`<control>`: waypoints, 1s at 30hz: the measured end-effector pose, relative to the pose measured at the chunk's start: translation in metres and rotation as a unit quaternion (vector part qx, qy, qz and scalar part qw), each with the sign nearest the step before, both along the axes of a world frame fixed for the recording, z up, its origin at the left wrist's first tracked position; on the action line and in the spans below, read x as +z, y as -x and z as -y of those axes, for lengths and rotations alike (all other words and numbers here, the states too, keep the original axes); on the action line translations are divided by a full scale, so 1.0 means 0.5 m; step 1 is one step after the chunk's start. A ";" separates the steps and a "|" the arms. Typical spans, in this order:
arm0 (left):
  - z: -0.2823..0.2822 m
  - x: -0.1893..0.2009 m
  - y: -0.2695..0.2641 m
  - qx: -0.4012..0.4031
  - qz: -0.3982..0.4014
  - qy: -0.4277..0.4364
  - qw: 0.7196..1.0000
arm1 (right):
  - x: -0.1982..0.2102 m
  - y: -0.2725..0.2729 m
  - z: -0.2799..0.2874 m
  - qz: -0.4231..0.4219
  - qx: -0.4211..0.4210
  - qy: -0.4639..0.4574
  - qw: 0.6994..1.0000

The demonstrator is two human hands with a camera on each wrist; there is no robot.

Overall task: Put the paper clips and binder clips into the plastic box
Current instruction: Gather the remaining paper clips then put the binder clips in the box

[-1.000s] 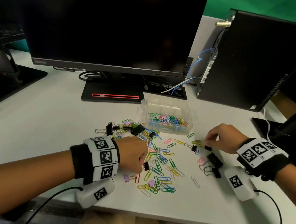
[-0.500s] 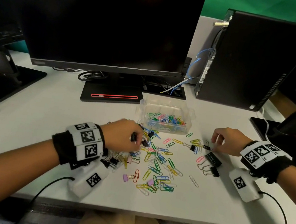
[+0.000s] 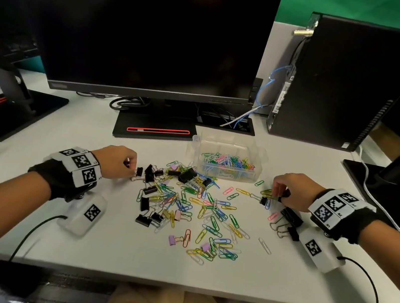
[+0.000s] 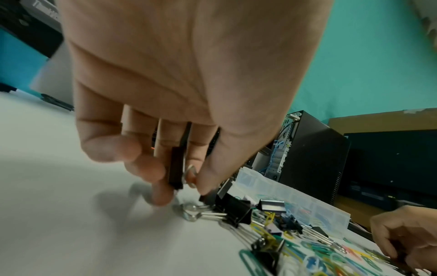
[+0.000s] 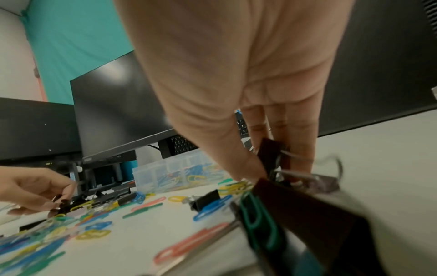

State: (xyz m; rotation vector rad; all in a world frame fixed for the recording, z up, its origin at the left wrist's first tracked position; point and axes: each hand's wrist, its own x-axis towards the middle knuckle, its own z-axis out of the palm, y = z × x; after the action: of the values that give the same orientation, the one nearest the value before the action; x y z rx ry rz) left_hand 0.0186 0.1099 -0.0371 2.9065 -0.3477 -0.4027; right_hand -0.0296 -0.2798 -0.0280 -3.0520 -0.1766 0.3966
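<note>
At nine o'clock of the scatter, the left hand (image 3: pixel 113 162) already has a black binder clip (image 4: pixel 176 168) tucked between its curled fingers, and its fingertips (image 4: pixel 163 198) reach down to the wire handles of another black clip (image 4: pixel 232 209) at the pile's near-left edge. To do this well, I would say, it should pinch that one by its wire loops and lift straight up, since paper clips (image 3: pixel 212 215) lie tangled just beside it and could be dragged along. The plastic box (image 3: pixel 227 159) sits at twelve o'clock of the heap, open-topped and partly filled with coloured paper clips, just in front of the monitor stand (image 3: pixel 155 128). At three o'clock the right hand (image 3: pixel 292 191) pinches a small black binder clip (image 5: pixel 272 149) between thumb and fingers, with more binder clips (image 3: pixel 287 222) lying close under its wrist. Both hands have bare desk (image 3: pixel 34 164) to either side and a short open path to the box; the front edge of the desk at six o'clock stands well apart from the nearest clips.
</note>
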 end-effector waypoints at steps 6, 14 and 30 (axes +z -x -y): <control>0.008 -0.006 -0.006 0.015 0.003 0.002 1.000 | 0.004 0.004 -0.025 0.026 0.009 0.017 0.999; 0.016 0.006 -0.008 0.040 -0.007 -0.059 0.997 | 0.000 0.021 -0.127 0.029 0.135 -0.060 0.989; 0.212 0.052 0.166 -0.326 -0.058 0.064 0.941 | -0.036 0.083 -0.176 -0.008 0.214 -0.081 0.974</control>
State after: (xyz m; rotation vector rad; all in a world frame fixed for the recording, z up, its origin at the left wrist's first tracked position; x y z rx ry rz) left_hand -0.0644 0.0037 -0.0111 2.5519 -1.2696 -0.6086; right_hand -0.0710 -0.1917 -0.0458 -2.8326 -0.8285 0.4035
